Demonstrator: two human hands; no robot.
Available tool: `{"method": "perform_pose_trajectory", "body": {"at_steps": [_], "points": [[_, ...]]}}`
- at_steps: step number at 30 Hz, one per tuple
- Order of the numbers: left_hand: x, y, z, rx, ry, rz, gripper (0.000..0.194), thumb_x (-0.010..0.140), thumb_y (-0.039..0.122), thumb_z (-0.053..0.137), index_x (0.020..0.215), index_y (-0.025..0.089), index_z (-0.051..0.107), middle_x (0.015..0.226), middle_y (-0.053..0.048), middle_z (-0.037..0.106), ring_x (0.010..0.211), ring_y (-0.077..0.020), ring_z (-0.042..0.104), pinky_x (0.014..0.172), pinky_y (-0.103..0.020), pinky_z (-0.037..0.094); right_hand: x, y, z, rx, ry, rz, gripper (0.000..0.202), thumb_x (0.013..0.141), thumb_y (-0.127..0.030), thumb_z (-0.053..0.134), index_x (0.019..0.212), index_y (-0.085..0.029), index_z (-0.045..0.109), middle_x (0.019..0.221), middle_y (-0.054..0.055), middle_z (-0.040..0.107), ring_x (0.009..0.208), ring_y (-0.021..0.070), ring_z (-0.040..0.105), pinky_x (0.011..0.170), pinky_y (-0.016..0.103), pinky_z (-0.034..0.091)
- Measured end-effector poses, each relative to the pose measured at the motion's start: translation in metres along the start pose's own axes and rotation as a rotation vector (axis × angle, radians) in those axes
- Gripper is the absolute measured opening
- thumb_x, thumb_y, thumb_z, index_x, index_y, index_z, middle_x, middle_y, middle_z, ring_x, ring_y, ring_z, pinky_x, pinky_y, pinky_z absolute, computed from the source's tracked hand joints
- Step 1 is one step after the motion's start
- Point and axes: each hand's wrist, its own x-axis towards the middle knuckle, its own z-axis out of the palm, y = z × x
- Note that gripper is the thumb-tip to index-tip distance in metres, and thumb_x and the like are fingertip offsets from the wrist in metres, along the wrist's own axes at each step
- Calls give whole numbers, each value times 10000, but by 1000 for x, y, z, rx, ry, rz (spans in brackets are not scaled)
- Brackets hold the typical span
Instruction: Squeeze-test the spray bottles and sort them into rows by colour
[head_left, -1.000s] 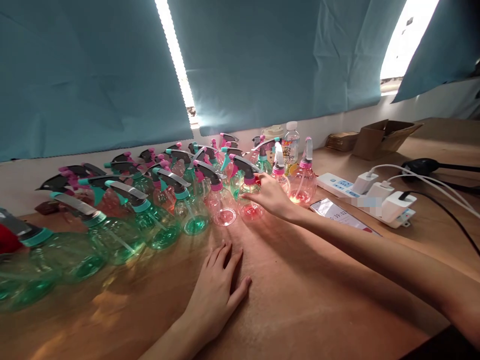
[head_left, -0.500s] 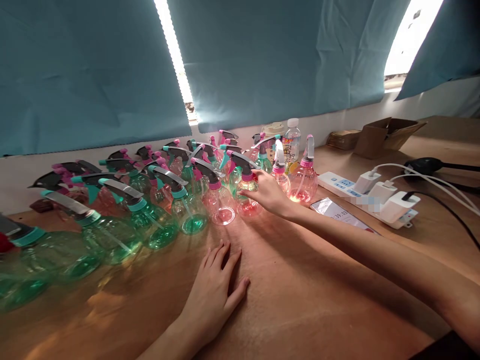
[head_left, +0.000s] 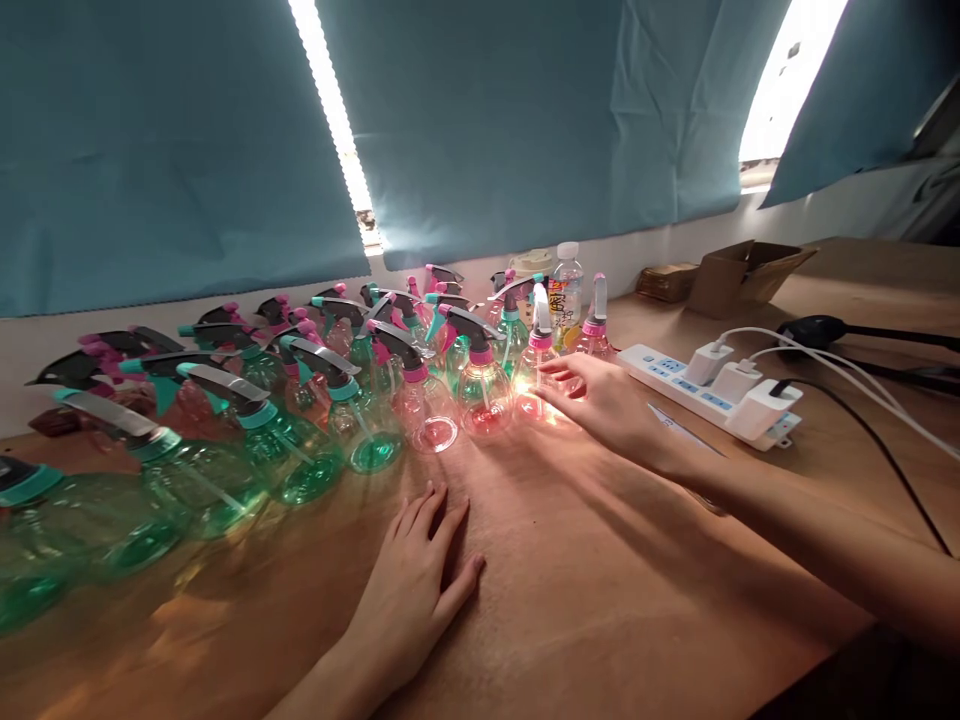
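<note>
My left hand (head_left: 416, 580) lies flat on the brown table (head_left: 570, 600), fingers spread and holding nothing. Further back, my right hand (head_left: 600, 400) reaches in from the right, thumb and fingers apart, beside a clear spray bottle with a pink collar (head_left: 534, 375); whether the fingertips touch it cannot be told. Another pink-collared bottle (head_left: 596, 325) is partly hidden behind this hand. To the left stand a pink-tinted bottle (head_left: 486, 400), another pink one (head_left: 431, 415) and a green bottle (head_left: 367, 430), with several more green and pink spray bottles around them.
A white power strip (head_left: 675, 375) with plugged chargers (head_left: 765, 408) and cables lies at the right. Behind are an open cardboard box (head_left: 739, 280), a clear bottle with a white cap (head_left: 568, 285) and blue cloth (head_left: 495, 130). A phone (head_left: 682, 428) lies partly under my right forearm.
My right hand has moved right, off the pink-collared bottle it was touching, to the neighbouring one. It now covers part of the phone and the rightmost bottle. My left hand stays flat.
</note>
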Motion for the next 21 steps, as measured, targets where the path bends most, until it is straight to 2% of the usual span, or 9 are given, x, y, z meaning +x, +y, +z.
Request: {"method": "perform_pose_trajectory", "body": {"at_steps": [3, 5, 11, 13, 17, 21], "points": [[0, -1, 0, 14, 12, 5, 494, 953, 455, 459, 1348, 166, 524, 1412, -159, 489, 1313, -363, 420, 1052, -588, 358, 3, 13, -12, -60, 60, 87, 326, 838, -365, 629, 1066, -136, 671, 1044, 115, 713, 890, 264, 676, 791, 436, 534], [1, -1, -1, 20, 17, 5, 497, 952, 466, 458, 1349, 174, 523, 1415, -152, 487, 1315, -361, 419, 1051, -580, 365, 9, 20, -13, -94, 80, 132, 370, 819, -378, 646, 1093, -129, 666, 1094, 135, 704, 923, 297, 674, 827, 474, 514], [-2, -5, 1, 5, 38, 24, 469, 966, 461, 431, 1319, 175, 545, 1391, -150, 509, 1306, -356, 432, 1045, -575, 377, 32, 26, 6, -125, 82, 181, 568, 808, -443, 653, 1224, -63, 580, 1205, 205, 641, 1119, 343, 597, 897, 457, 473], [-6, -7, 1, -4, 61, 33, 437, 969, 448, 435, 1302, 192, 553, 1370, -138, 527, 1292, -341, 451, 1043, -560, 389, 40, 25, 13, -132, 79, 199, 578, 804, -462, 650, 1210, -59, 572, 1164, 214, 649, 1080, 347, 610, 858, 448, 479], [-14, -9, -1, -9, 92, 28, 392, 970, 410, 453, 1284, 198, 556, 1344, -135, 540, 1261, -328, 487, 1026, -541, 417, 51, 25, 23, -144, 63, 242, 474, 799, -482, 637, 1055, -84, 602, 1007, 188, 673, 909, 328, 642, 733, 422, 485], [-19, -8, -3, -49, 133, 14, 347, 957, 381, 485, 1247, 214, 575, 1306, -116, 561, 1199, -320, 540, 974, -491, 481, 55, 27, 26, -147, 33, 274, 409, 792, -494, 629, 926, -109, 595, 897, 169, 670, 803, 311, 632, 652, 398, 463]]}}
